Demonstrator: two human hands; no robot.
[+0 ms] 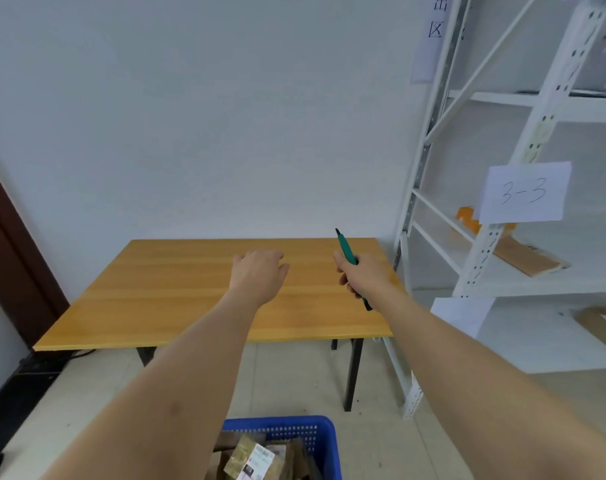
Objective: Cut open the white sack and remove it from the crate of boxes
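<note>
The scene is evenly and softly lit, with no hard shadows cast. A faint sheen is seen on the worktop [177, 292]. Straight lines are bowed toward the edges, and fine detail is slightly softened throughout.

the scene is viewed from head height, forward and slightly down over the worktop [190, 299], toward the wall [190, 116]; nearest lies the crate [322, 441].

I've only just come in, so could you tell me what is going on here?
A person stands at a wooden table with both arms stretched out over it. The right hand grips a green utility knife; the left hand hovers open and empty. A blue crate of cardboard boxes sits on the floor below. No white sack is in view.
</note>
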